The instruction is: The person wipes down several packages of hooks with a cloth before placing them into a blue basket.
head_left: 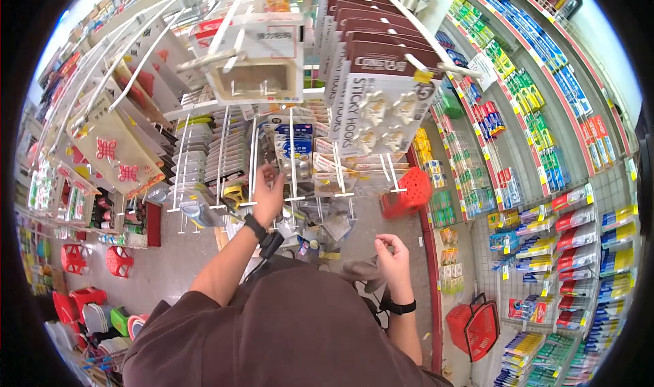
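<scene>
My left hand [268, 191] reaches in among the white display pegs [291, 162], its bent fingers apart at the hanging packets. Just right of its fingertips hang blue-topped packets [294, 144]; a row of pale blister packs [228, 149] hangs to its left. A yellow-and-black item [234, 195] hangs close by the wrist. My right hand [393, 261] is raised over the aisle floor on the right, fingers loosely curled, with nothing visible in them. Above both hands hang maroon-and-white sticky hook packs [378, 108] and a clear-windowed pack [255, 67].
A red perforated basket [407, 193] stands beyond my right hand. Shelves of boxed goods [521, 87] curve along the right, with a red shopping basket [473, 327] below. Pegs with patterned packs [116, 152] jut out at left. Red stools and plastic goods [88, 298] stand at lower left.
</scene>
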### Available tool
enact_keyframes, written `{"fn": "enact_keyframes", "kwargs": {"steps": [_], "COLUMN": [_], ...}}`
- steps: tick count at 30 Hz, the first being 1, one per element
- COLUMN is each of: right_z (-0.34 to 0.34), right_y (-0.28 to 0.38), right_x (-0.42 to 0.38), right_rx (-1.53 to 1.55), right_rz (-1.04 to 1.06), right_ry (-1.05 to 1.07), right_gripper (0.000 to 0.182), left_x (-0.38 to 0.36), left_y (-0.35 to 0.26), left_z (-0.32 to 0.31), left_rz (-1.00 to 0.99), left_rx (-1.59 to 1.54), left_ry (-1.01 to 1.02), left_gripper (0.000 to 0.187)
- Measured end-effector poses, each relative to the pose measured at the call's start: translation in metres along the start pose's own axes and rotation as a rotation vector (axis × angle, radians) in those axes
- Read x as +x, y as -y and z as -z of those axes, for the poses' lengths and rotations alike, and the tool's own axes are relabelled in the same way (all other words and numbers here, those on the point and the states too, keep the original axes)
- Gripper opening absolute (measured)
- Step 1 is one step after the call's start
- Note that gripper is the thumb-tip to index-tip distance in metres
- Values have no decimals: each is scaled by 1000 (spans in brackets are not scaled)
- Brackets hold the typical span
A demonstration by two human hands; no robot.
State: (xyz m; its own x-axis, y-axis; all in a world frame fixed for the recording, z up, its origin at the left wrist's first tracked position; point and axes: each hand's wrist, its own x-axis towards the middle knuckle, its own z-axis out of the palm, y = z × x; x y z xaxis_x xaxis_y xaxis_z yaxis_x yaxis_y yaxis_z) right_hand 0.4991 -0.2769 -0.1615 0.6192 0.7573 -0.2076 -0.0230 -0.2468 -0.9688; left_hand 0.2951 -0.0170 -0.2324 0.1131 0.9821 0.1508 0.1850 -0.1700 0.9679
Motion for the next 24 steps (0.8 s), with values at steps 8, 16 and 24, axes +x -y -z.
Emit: {"fn": "enact_keyframes", "kwargs": {"steps": [8, 16, 24], "right_z": [20, 6, -17], "right_y": [-19, -5, -13], "right_x": [-13, 5, 10], "right_rx": [3, 13, 36], "right_rz": [-15, -19, 18], "right_ry": [25, 350, 492], "right_gripper": [15, 17, 17], "left_x": [-60, -37, 116], "left_y": [-42, -187, -171], "left_z": [29, 68, 51], "left_rz": [188, -206, -511], "left_rx": [169, 347, 958], "left_ry": [409, 1031, 732], "left_gripper": [23, 22, 23]}}
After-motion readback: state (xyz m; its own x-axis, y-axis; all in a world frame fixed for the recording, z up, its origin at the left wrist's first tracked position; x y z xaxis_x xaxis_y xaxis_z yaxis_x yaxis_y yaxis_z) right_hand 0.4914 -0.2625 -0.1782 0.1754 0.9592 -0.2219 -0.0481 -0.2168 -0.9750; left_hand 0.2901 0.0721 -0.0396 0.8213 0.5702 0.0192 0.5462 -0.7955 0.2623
